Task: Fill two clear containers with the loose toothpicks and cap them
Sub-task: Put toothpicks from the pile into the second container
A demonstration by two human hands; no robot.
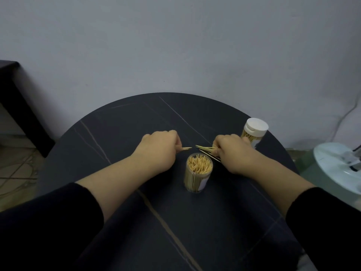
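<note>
1. Two clear containers stood on the dark worktop (136, 118). The open container (198, 173) was at its centre, packed almost to the rim with upright toothpicks. The capped container (254, 134) was at two o'clock from it, under the white cap (256, 124).
2. We counted one cap only; a second did not show.
3. Two hands worked just beyond the open container.
   - The left hand (156, 149), at eleven o'clock, had its grip curled and pinching a short tuft (186, 148), of which only a tip or two stuck out.
   - The right hand (234, 153), at one o'clock, had its grip closed round a fanned bundle (207, 149). It held perhaps a dozen sticks, too crossed to count, and we could not tell whether some rested on the worktop.
4. We judged the toothpicks nearly weightless, stiff yet easily snapped, sharp-tipped and apt to splay. They seemed best pinched round the middle once squared up, then dropped in endwise.
5. We judged the open container light, smooth and easy to tip. It wanted steadying low on its wall, since little room was left inside.
</note>
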